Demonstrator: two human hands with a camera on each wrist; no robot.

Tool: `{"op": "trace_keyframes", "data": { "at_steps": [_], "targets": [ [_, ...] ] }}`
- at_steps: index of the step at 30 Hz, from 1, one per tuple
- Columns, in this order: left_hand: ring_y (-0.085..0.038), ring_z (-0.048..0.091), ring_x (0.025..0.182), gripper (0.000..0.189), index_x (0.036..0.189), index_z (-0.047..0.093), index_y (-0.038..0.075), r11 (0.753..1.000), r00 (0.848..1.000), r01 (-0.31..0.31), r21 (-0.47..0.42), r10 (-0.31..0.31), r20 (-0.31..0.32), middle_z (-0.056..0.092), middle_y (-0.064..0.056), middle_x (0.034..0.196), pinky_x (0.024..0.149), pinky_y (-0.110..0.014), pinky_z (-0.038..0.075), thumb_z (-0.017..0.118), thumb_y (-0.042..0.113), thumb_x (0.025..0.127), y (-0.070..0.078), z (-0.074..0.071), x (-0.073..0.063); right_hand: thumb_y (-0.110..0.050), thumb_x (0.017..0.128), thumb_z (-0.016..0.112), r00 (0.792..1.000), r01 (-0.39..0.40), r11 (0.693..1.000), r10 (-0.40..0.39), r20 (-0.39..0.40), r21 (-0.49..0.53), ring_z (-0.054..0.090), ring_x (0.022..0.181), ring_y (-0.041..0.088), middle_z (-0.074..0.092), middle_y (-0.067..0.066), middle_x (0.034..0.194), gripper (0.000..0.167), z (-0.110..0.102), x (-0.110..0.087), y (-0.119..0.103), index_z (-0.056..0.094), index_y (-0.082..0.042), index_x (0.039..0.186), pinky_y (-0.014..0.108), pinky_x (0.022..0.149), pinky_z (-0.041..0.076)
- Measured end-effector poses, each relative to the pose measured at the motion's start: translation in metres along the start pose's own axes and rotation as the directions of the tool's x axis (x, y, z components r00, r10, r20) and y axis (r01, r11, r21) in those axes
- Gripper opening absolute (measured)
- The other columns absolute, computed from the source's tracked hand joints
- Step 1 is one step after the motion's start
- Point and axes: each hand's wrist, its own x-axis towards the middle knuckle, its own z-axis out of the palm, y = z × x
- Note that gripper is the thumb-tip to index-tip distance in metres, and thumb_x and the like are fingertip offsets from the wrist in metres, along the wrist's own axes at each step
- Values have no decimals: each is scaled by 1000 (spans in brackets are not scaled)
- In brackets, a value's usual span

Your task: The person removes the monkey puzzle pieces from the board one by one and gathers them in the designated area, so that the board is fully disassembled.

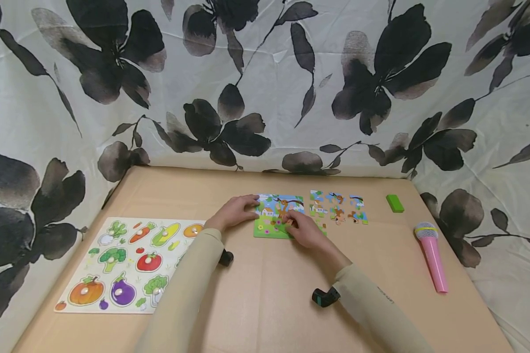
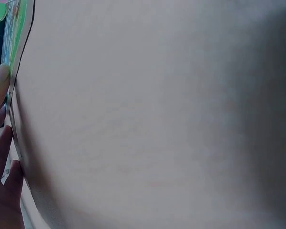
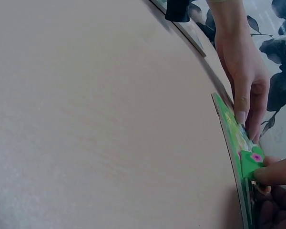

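A small jigsaw puzzle board (image 1: 269, 235) with a green border and a picture of a house, tree and flowers lies on the table. My left hand (image 1: 235, 212) rests at its left edge, thumb and fingers extended against the rim. Over the board's right part, my right hand (image 1: 306, 230) pinches a green jigsaw piece (image 3: 250, 163) with a pink flower between thumb and finger. In the right wrist view this piece is tilted close over the board's surface. Several loose jigsaw pieces (image 1: 337, 198) lie in rows just right of the board.
A white board of vegetable pictures (image 1: 132, 294) lies at the left, partly behind my left sleeve. Toward the right are a green block (image 1: 395, 203) and a pink toy microphone (image 1: 434, 260). A floral cloth (image 1: 291, 98) hangs along the table's back edge.
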Motion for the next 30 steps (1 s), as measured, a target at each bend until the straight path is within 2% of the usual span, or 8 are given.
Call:
{"op": "trace_keyframes", "data": {
  "at_steps": [4,11,14,18,22,26,30],
  "targets": [
    [-23,33,143,49,133,61,8,1000,1000,2,-4,-2,0,42,-2,152,118,-41,26,71,32,91,-1,1,0,-4,98,54,999,-40,998,40,1,56,50,76,17,64,4,109,18,-3,-1,2,65,-10,111,32,68,42],
    [-23,34,142,49,133,61,8,1000,1000,-1,-5,1,-2,42,-2,152,118,-41,26,71,32,91,-2,1,0,-9,103,48,994,-102,986,98,40,129,49,70,18,64,5,100,26,-7,-3,4,65,-12,121,32,65,40],
    [-23,34,142,50,133,61,8,1000,1000,0,0,0,-3,42,-2,152,118,-40,26,71,32,91,-2,1,0,-9,104,45,992,-126,981,120,45,148,53,73,19,64,6,106,28,-7,-4,3,65,-11,123,33,66,43],
    [-23,34,142,50,133,61,9,1000,1000,8,-1,-8,0,42,-2,152,118,-40,26,71,33,91,-2,1,0,-16,102,51,988,-155,977,154,16,149,53,81,18,64,5,114,26,-5,-5,3,67,-12,122,33,69,43],
    [-22,34,142,50,133,61,8,1000,1000,6,2,-6,-1,42,-2,152,118,-40,26,70,33,91,-2,0,0,-18,97,60,983,-176,971,182,-27,159,51,82,19,63,4,116,23,-2,-5,3,68,-15,119,31,67,42],
    [-22,35,142,49,132,62,8,1000,1000,0,2,0,-3,43,-2,151,118,-40,26,71,32,91,-2,0,0,-14,97,59,979,-185,960,200,-49,211,53,80,18,61,6,118,26,-2,-7,3,67,-15,122,30,67,44],
    [-22,34,142,48,132,63,8,1000,1000,-2,-5,2,-2,43,-2,151,118,-40,26,71,32,91,-1,0,0,-16,100,55,970,-213,927,239,-47,308,51,83,20,58,5,121,30,-8,-10,5,64,-19,128,31,70,42]
  ]
}}
